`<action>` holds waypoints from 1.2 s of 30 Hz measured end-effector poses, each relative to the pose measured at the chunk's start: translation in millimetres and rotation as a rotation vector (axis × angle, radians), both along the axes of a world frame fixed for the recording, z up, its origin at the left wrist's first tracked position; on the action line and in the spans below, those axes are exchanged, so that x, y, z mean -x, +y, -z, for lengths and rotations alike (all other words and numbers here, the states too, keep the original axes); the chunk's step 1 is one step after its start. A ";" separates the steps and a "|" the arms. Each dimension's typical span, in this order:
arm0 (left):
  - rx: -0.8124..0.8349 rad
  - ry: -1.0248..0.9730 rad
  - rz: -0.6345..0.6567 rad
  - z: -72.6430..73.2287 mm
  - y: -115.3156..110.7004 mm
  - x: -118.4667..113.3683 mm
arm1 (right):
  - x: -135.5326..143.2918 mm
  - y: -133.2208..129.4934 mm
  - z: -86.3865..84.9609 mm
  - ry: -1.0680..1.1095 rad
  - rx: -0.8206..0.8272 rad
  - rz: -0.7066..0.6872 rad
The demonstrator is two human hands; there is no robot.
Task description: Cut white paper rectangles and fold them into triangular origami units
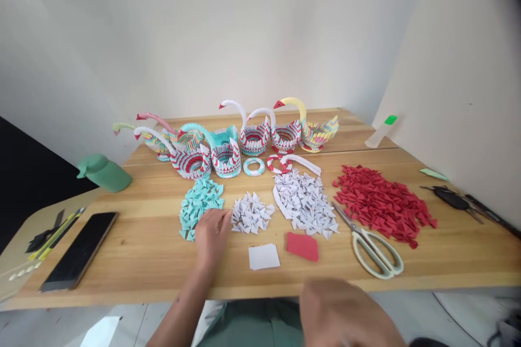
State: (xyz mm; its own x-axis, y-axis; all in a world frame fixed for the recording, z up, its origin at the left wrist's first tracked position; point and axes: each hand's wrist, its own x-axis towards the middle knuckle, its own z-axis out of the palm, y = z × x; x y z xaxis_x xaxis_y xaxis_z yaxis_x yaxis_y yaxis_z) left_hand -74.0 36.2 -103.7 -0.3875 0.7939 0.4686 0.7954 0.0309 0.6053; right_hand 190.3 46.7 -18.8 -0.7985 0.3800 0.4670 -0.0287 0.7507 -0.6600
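Observation:
My left hand (211, 233) rests on the table between a pile of teal folded paper pieces (197, 206) and a small pile of white pieces (252, 213). Its thumb and fingers are pressed together at the white pile's left edge; anything between them is too small to make out. Blurred at the bottom edge, my right hand (345, 314) hangs in front of the table, its fingers hidden. White paper slips (264, 257) and red slips (302, 246) lie between the hands and the piles. A larger white pile (305, 203) and a red pile (378, 200) spread to the right.
Several paper swans (255, 137) line the back, with a teal ring (253, 166) and a red-and-white ring (279, 164) before them. Scissors (374, 249) lie front right. A phone (80, 252) and green bottle (106, 172) are left; keys (451, 198) are right.

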 end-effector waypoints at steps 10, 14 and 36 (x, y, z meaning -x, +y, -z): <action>-0.015 -0.090 0.002 -2.7 -0.6 -2.1 | 35.8 38.8 89.9 -0.243 -0.478 0.269; -0.034 -0.116 0.011 -4.7 -2.5 -3.8 | 38.2 43.3 98.6 -0.226 -0.517 0.334; 0.095 -0.474 0.503 -26.9 -12.1 -40.0 | 35.6 52.6 60.0 -0.086 -0.204 0.351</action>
